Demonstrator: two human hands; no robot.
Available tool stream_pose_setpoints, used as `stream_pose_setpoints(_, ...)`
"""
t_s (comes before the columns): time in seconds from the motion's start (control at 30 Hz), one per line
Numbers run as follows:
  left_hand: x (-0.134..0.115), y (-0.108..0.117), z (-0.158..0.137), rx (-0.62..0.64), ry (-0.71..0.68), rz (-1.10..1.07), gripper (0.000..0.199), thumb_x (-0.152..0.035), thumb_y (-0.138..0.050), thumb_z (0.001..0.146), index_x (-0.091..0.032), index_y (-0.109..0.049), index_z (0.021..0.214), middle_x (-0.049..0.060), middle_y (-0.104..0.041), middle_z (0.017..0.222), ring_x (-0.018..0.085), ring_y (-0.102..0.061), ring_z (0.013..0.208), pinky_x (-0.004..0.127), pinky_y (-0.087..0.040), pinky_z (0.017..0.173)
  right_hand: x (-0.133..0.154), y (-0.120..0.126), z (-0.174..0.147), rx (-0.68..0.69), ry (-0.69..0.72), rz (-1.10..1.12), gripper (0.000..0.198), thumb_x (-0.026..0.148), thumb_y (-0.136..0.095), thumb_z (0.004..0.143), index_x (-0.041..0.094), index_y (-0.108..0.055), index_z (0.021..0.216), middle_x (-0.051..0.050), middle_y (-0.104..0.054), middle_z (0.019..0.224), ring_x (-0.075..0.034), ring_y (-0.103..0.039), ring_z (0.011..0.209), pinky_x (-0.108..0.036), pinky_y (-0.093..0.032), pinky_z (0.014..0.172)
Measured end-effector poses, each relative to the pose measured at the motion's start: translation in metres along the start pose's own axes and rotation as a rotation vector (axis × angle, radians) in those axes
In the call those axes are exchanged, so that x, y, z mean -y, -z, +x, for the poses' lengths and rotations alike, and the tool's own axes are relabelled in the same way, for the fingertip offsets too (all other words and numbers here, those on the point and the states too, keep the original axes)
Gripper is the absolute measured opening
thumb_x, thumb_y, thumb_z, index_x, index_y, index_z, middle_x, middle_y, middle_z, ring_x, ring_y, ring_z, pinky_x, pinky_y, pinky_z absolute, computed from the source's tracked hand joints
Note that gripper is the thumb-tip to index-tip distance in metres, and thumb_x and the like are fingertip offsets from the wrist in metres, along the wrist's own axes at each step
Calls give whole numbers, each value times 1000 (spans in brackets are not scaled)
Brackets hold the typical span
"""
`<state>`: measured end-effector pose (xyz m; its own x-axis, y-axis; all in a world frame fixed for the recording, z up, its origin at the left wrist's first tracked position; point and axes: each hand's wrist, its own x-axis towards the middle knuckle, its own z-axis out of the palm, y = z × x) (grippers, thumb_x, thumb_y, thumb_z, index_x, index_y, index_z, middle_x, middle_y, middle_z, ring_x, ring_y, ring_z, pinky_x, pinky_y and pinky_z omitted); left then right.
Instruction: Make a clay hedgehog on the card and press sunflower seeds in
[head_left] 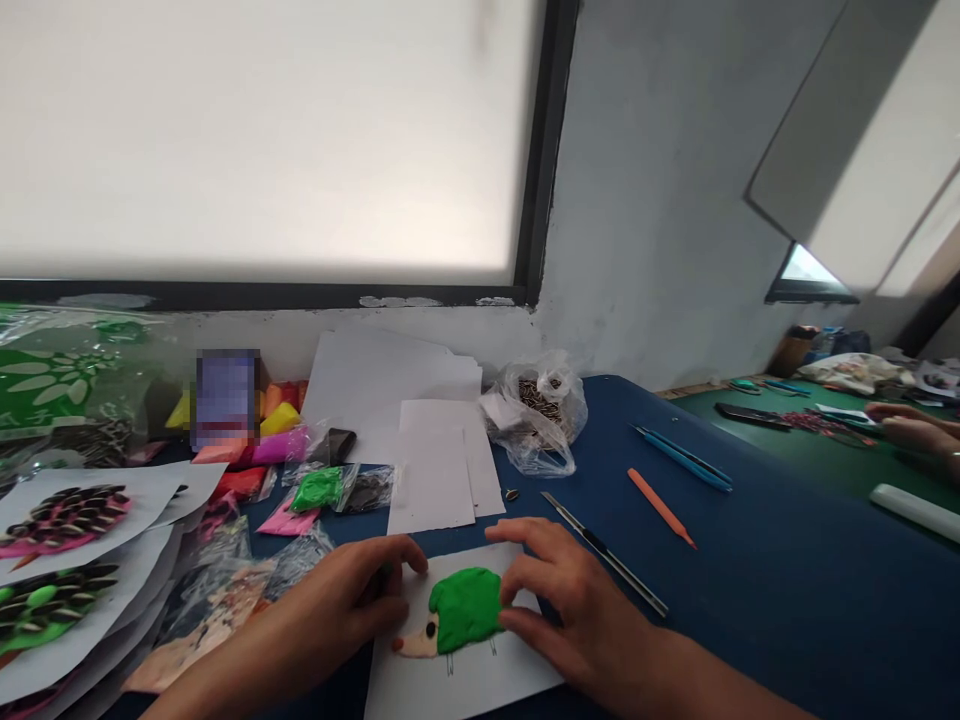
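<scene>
A white sheet of paper (420, 690) lies before me with a hedgehog shape on it. Its body is green modelling clay (466, 612), and its pale clay face (420, 645) has a black eye and an orange-brown nose. Two small drawn legs show below. My left hand (360, 590) rests at the paper's left edge, fingers bent, thumb and index finger apart, holding nothing. My right hand (562, 595) is over the right side of the paper, fingers apart and bent, with the fingertips at the green clay's right edge. Whether they press on the clay I cannot tell.
Right of the paper lie a utility knife (604, 555), an orange pen-like tool (660, 508) and blue tweezers (682, 458). A plastic bag of sunflower seeds (540, 405) stands behind. Clay packets (319, 488) and finished pictures (67, 515) fill the left. Another person's hand (919, 435) is far right.
</scene>
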<state>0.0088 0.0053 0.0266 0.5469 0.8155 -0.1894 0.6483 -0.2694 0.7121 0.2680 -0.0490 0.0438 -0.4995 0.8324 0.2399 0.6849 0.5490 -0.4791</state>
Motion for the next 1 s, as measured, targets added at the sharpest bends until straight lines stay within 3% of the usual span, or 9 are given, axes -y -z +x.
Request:
stream_pose_setpoints(0.2, -1, -1, 0, -13, -12, -19, 28, -25, -49, 77, -22, -64, 101, -4, -53, 70, 15, -47, 62, 23, -32, 56, 1, -19, 6, 34, 76, 26, 12, 20, -77, 81, 19, -65, 86, -9, -57, 136, -27, -50, 129, -45, -42, 105)
stream_pose_setpoints(0.53, 6, -3, -1, -50, -75, 51, 37, -27, -46, 85, -27, -71, 112, 1, -62, 87, 16, -51, 68, 24, -38, 62, 0, -25, 10, -23, -122, 43, 35, 20, -82, 73, 18, -57, 98, -17, -53, 140, -33, -40, 138, -50, -36, 111)
stream_pose_setpoints(0.73, 11, -6, 2, -80, -107, 54, 38, -25, -46, 83, -26, -72, 112, 1, -62, 86, 15, -50, 65, 25, -40, 64, 3, -23, 13, -10, -104, -34, 66, 36, -86, 68, 11, -56, 121, -23, -50, 142, -37, -39, 137, -54, -35, 111)
stream_pose_setpoints(1.0, 15, -9, 3, -91, -135, 31, 35, -26, -48, 85, -25, -72, 110, 1, -64, 86, 16, -53, 68, 25, -42, 67, 11, -25, 25, -3, -16, -156, 83, 49, -88, 62, 12, -54, 129, -21, -43, 149, -37, -32, 142, -56, -25, 116)
